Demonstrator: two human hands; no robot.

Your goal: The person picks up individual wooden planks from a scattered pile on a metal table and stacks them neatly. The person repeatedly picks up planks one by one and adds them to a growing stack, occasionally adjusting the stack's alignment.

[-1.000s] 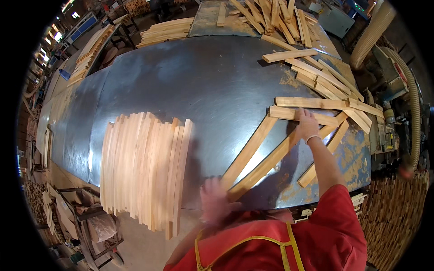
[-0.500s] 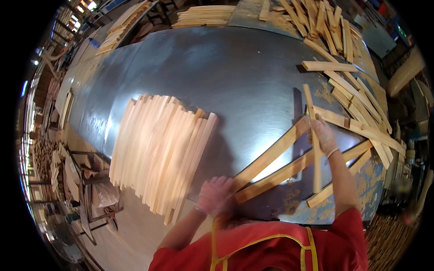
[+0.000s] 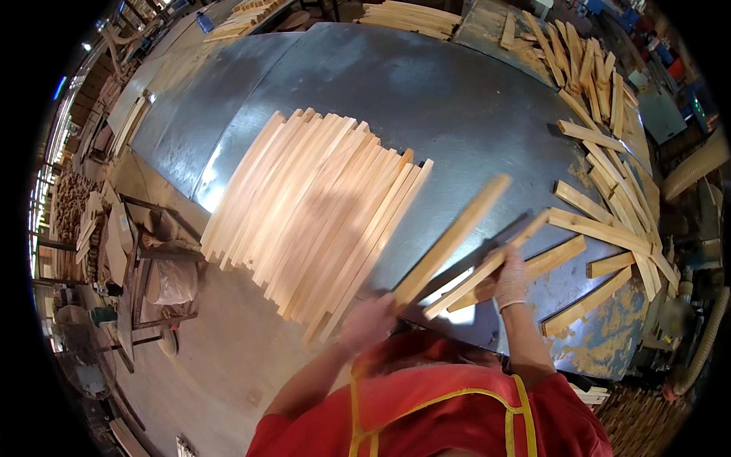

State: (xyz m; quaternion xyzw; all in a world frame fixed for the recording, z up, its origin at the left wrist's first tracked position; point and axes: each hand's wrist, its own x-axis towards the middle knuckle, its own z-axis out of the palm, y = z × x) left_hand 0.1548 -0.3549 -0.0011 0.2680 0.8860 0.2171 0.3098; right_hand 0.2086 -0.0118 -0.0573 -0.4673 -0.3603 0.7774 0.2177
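My left hand (image 3: 368, 323), slightly blurred, is closed around the near end of a wooden strip (image 3: 455, 238) that slants up to the right above the metal tabletop (image 3: 472, 129). My right hand (image 3: 511, 279), in a pale thin glove, grips a second wooden slat (image 3: 474, 285) around its middle. Beneath that slat lies another board (image 3: 554, 257), partly covered by it and by my right hand. Left of my hands, a wide row of pale wooden strips (image 3: 304, 206) lies side by side, their near ends staggered past the table's edge.
Loose boards (image 3: 601, 228) lie crossed at the right of the table, with a jumbled heap of offcuts (image 3: 586, 72) behind them. Stacked strips (image 3: 411, 19) lie at the far edge. A metal-framed cart (image 3: 156, 266) with a plastic bag stands at the left.
The right hand has brought its slat nearer and turned it from near upright to slanting. The left hand's strip now tilts more steeply. The view has shifted left.
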